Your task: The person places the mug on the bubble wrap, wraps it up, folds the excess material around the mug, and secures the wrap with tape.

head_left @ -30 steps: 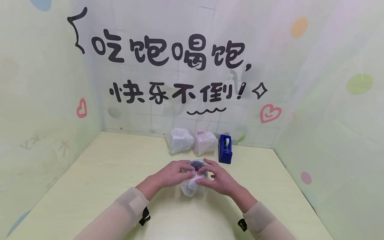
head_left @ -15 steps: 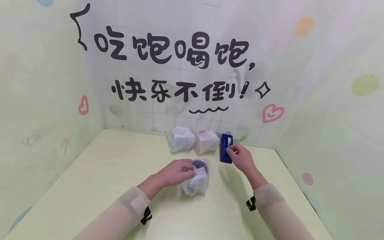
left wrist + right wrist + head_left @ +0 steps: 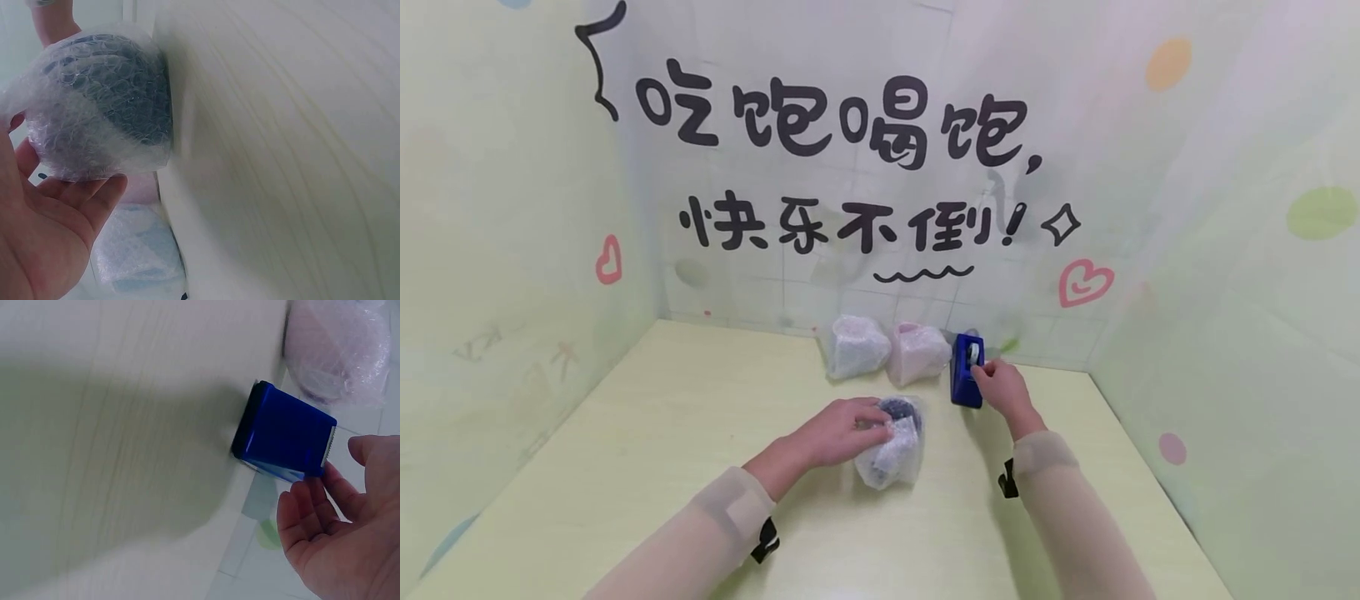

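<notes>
On the table before me stands a dark, rounded object in bubble wrap (image 3: pixel 891 454). My left hand (image 3: pixel 842 429) holds it from the left, its thumb and fingertips on the wrap. In the left wrist view the fingers (image 3: pixel 94 203) curve against the wrapped side. My right hand (image 3: pixel 1006 390) is at the right side of a blue tape dispenser (image 3: pixel 966 390), near its roll. In the right wrist view the index finger reaches the dispenser's corner beside the toothed cutter (image 3: pixel 328 445), with the thumb (image 3: pixel 359 449) apart from it. Whether any tape is touched is hidden.
Two more bubble-wrapped things, one whitish-blue (image 3: pixel 856 350) and one pink (image 3: pixel 917 354), stand along the back wall (image 3: pixel 737 292), left of the dispenser. The pale wooden table (image 3: pixel 662 433) reaches to printed side walls (image 3: pixel 1225 375) on both sides.
My right hand has left the wrapped object and moved right and forward to the tape dispenser, then a little closer to its roll. The left hand stays on the wrapped object.
</notes>
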